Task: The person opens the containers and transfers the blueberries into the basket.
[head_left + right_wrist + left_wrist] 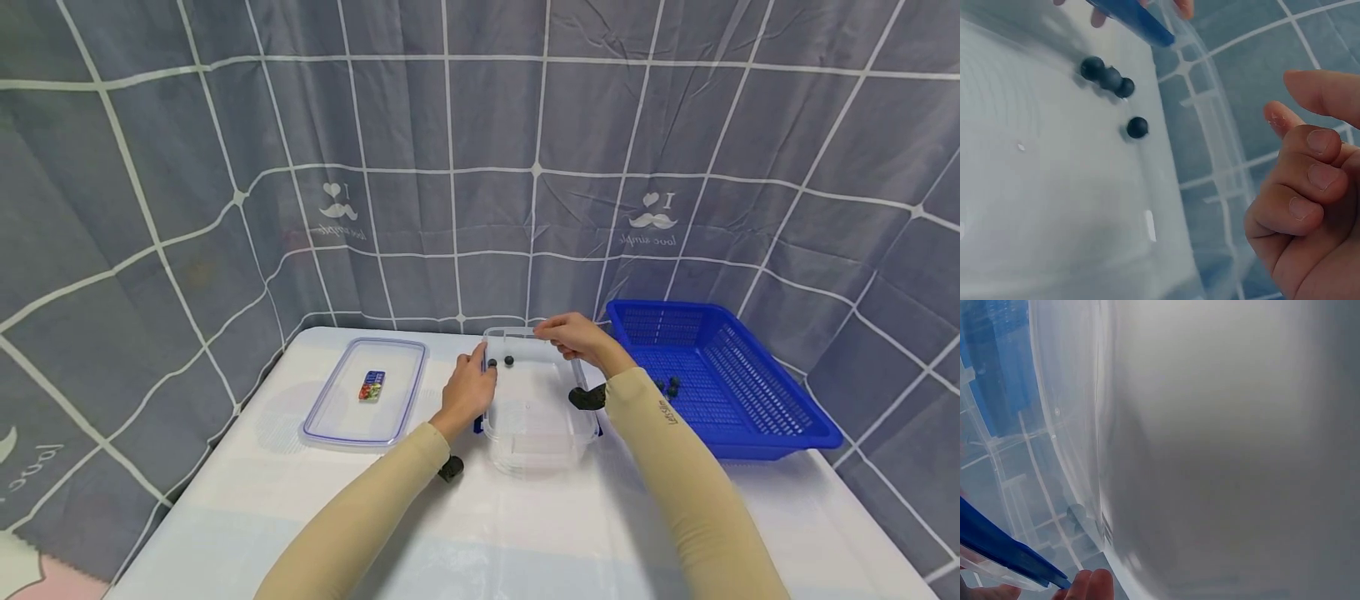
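Note:
A clear plastic container (525, 417) stands at the middle of the white table. My left hand (468, 387) grips its left wall, with fingertips (1099, 586) beside a blue latch (1013, 553). Several dark blueberries (1137, 127) lie loose on the container's floor towards the far left, some of them touching. Over the far right rim is my right hand (573, 337). Its lower fingers (1300, 209) are bent, while thumb and forefinger stand apart with nothing visible between them.
To the right stands a blue plastic basket (750, 400) with several more blueberries (672, 383) inside. A clear lid (337, 417) with a blue seal and a colourful label lies at the left. Behind the table hangs a grey checked curtain (495, 208).

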Demonstrator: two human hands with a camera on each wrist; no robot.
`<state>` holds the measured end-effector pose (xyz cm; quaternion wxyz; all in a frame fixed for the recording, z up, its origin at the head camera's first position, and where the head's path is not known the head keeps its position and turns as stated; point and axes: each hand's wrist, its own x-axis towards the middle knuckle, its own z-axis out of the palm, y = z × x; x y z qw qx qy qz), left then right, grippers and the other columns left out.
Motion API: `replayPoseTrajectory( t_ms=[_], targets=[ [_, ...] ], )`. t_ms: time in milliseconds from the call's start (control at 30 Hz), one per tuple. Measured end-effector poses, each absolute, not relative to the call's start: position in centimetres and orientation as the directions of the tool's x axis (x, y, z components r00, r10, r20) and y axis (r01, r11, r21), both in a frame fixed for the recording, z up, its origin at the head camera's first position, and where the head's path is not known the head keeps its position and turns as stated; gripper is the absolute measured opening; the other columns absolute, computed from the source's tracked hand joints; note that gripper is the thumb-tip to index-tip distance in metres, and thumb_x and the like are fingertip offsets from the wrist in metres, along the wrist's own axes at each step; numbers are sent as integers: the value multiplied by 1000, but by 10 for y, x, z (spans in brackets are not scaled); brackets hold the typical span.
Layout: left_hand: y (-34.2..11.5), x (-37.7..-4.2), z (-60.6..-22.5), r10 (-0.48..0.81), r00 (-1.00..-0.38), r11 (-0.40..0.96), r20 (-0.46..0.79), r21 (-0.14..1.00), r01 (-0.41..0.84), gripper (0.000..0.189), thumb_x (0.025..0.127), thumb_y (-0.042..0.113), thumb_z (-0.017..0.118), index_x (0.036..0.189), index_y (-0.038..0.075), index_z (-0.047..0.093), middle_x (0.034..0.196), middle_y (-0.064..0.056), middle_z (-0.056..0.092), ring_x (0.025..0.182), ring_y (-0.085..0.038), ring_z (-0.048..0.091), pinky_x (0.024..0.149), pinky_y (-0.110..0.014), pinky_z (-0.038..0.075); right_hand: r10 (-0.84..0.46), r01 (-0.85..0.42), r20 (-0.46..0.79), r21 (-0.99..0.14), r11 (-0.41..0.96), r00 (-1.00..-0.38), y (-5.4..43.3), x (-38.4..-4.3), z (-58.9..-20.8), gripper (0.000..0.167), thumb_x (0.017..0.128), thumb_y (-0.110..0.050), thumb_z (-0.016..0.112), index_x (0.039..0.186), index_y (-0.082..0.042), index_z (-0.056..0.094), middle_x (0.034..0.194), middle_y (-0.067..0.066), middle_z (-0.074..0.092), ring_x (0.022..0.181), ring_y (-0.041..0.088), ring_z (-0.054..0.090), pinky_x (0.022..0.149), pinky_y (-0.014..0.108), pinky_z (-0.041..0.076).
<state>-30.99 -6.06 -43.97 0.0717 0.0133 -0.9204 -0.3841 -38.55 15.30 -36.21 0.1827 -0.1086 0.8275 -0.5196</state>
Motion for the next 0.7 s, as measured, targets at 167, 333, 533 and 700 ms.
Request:
replayPoseTrajectory(
  t_ms=[167,333,533,700],
  targets=[
    [-60,-310,-439,-84,-990,705,113,709,21,57,104,36,41,159,26,32,147,-18,45,119,-37,60,92,-55,49,-369,48,-218,-907,418,-904,138,-387,-371,36,101,-21,62,130,-1,63,62,-4,33,51,10,25,51,24,27],
    [-60,-312,-440,-88,-990,706,111,708,17,57,104,36,41,159,26,31,147,-17,45,120,-38,59,94,-57,48,-359,52,-226,-900,433,-906,127,-392,-381,35,100,-23,63,129,-3,65,61,-3,35,51,11,27,51,25,28],
    [-60,-311,-440,-91,-989,710,113,705,15,57,104,36,40,159,25,32,146,-17,46,121,-38,58,96,-59,47,-332,75,-232,-902,424,-915,119,-398,-395,36,99,-21,64,128,-1,65,60,-4,36,51,11,26,51,25,28],
    [-60,-312,-440,-90,-989,716,119,698,19,57,104,37,40,159,25,32,146,-17,46,121,-39,59,95,-58,47,-277,91,-218,-909,407,-936,112,-403,-406,38,96,-19,67,128,2,65,58,-4,38,49,11,26,50,25,28]
  ],
)
